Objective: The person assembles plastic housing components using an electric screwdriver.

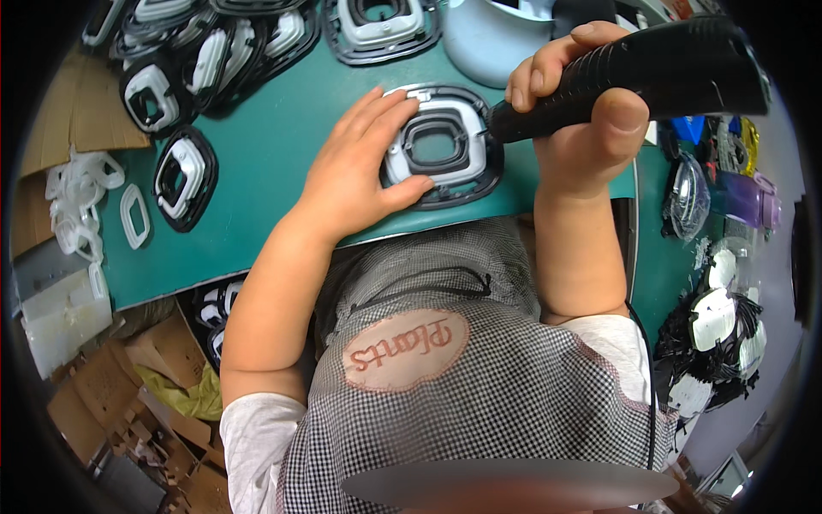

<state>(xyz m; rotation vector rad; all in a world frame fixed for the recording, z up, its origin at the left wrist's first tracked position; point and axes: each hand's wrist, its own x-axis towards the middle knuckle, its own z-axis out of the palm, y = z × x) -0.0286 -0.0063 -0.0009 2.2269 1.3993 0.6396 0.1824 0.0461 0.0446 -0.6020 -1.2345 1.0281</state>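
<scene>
On the green table lies a rounded frame-shaped part (473,154), with a black outer rim, a light grey ring and a dark inner ring around a middle opening. My left hand (355,167) clasps its left side, fingers along the far edge and thumb on the near edge. In my right hand (591,128) is a thick black power screwdriver (659,73), its fingers and thumb wrapped round the ribbed body. The tool is tilted, its narrow end at the part's right edge. Whether the tip touches a screw is too small to tell.
Similar black and white frames (210,64) pile up at the far left; a single frame (185,178) lies nearer. White rings (134,216) lie by the table's left edge. A pale blue shell (488,38) stands behind the tool. Bagged parts (687,197) and white pieces (713,319) sit at the right.
</scene>
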